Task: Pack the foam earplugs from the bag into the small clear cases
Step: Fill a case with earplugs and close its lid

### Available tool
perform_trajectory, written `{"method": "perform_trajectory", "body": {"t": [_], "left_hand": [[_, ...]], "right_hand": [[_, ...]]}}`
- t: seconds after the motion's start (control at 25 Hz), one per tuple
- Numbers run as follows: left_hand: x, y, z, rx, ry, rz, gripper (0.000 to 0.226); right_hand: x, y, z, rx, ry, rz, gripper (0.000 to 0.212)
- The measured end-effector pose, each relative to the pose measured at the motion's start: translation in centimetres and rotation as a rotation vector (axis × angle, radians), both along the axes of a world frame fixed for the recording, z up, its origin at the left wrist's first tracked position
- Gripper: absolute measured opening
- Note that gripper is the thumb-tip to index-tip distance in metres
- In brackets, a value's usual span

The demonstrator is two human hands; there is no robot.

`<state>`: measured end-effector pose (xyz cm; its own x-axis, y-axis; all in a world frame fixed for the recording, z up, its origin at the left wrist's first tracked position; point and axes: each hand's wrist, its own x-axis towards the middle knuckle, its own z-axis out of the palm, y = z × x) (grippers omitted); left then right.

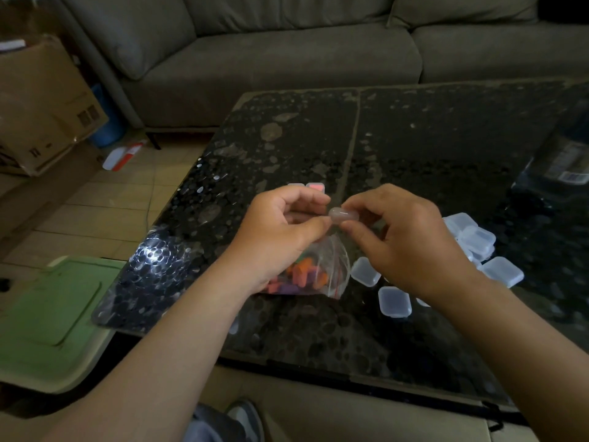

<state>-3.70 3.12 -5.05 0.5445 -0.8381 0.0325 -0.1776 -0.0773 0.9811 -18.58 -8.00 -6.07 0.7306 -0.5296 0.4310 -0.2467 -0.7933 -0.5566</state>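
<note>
Right hand (408,240): my thumb and forefinger pinch one small clear case (344,215) by its right end. I hold it in the air over the table (414,138), level with my knuckles. Its contents cannot be made out.

Left hand (280,231): fingers curled, thumb and forefinger tips drawn together at the left end of the case. I cannot tell whether they grip the case, hold something else, or only touch it.

Bag (331,266): clear plastic, lying on the table directly beneath and partly under my left hand. The earplugs (302,271) inside are orange, pink and purple, bunched at its lower end.

Spare cases: one (366,271) lies just beside the bag on its right, another (394,301) nearer to me. A heap (471,237) sits beyond my right hand, with a single one (503,271) at its near edge. All look clear and closed.

Two further cases (315,186) lie beyond my left hand, mostly hidden by it. The right one shows pink.

Surroundings: the table has a dark glass top. A grey sofa (287,52) stands behind it and a cardboard box (41,103) is on the floor at far left.
</note>
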Motion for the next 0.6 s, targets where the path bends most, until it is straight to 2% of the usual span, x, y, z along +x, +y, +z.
{"method": "perform_trajectory", "body": {"t": [0.08,0.16,0.28,0.36,0.6], "left_hand": [[0.5,-0.2,-0.3,0.016,-0.179,0.089,0.032],[1.1,-0.6,-0.8,0.056,-0.274,0.131,0.032],[1.5,-1.4,-1.6,0.129,-0.41,0.118,0.02],[1.4,-2.1,-1.9,0.157,-0.491,0.083,0.021],[1.7,-3.7,-2.5,0.253,-0.487,0.033,0.026]], "right_hand": [[0.2,-0.5,-0.2,-0.006,0.037,-0.063,0.018],[0.7,-1.2,-0.3,-0.002,0.087,-0.123,0.021],[1.5,-1.9,-0.5,0.016,0.136,-0.178,0.024],[2.1,-2.3,-0.7,0.027,0.149,-0.186,0.025],[3.7,-3.9,-1.2,0.049,0.19,-0.19,0.025]]}}
